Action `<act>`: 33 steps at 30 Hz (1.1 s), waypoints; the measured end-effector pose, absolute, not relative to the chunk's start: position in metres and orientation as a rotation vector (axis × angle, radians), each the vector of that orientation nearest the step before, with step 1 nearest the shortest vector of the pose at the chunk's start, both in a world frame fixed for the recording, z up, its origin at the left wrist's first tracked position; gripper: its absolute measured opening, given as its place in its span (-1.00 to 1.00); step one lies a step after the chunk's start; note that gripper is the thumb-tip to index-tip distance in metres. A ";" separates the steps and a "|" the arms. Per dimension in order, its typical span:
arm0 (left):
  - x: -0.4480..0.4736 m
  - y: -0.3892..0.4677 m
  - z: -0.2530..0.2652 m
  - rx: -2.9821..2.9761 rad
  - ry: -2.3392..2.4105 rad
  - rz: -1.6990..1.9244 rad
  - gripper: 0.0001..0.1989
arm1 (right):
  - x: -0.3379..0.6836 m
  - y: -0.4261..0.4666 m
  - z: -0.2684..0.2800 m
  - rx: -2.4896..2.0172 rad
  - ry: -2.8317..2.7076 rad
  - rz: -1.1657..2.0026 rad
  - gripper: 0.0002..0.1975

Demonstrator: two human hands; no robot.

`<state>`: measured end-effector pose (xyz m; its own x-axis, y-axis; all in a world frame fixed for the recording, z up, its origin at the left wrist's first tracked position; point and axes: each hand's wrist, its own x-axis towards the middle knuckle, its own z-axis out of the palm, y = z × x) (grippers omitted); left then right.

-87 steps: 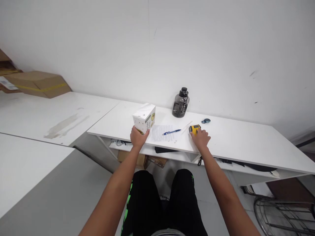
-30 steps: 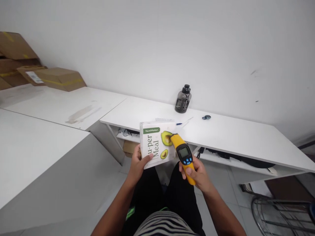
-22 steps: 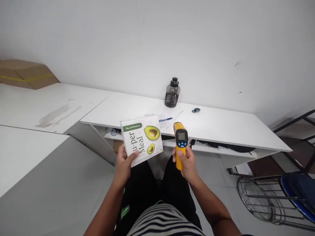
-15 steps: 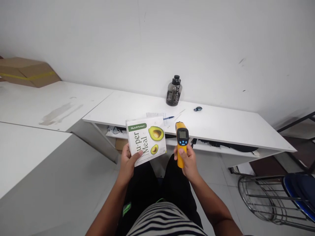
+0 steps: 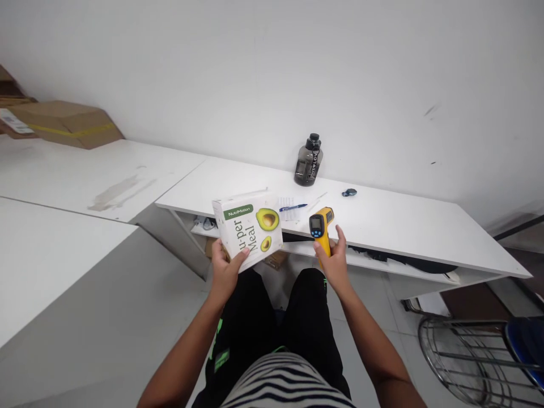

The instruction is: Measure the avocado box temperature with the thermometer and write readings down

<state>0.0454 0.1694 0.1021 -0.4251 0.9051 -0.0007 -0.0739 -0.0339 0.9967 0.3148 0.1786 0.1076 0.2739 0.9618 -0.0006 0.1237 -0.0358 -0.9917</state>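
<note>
My left hand [image 5: 226, 271] is closed on the lower left corner of a white NutriMotion box [image 5: 242, 226] with avocado pictures, thumb across its front. The box is tilted in front of the desk edge, its top side showing. In my right hand [image 5: 334, 262] is a yellow and black infrared thermometer [image 5: 323, 229], gripped by its handle. Its small screen and blue buttons face up and left, and one finger sticks out to the right. Behind the two, a blue pen [image 5: 293, 208] lies on a printed paper sheet [image 5: 289, 215] on the desk.
A dark water bottle [image 5: 308, 161] stands against the wall on the white desk [image 5: 403, 226]. A small dark object [image 5: 349, 192] lies right of it. Cardboard boxes [image 5: 76, 122] sit on the left table. A metal stool [image 5: 463, 357] is at the lower right.
The thermometer has turned, its screen end now leaning left and its nose to the upper right. The box has tilted, showing more of its top side. The whole view has shifted slightly.
</note>
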 end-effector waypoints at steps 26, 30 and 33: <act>0.035 0.359 0.029 1.638 2.335 1.150 -0.21 | 0.360 0.334 0.040 -2.314 -1.641 -0.156 -0.52; 0.036 0.359 0.022 1.623 2.348 1.194 -0.21 | 0.344 0.347 0.054 -1.928 -2.190 -0.246 -0.48; 0.035 0.359 0.021 1.615 2.343 1.199 -0.22 | 0.322 0.368 0.063 -1.802 -2.327 0.087 -0.50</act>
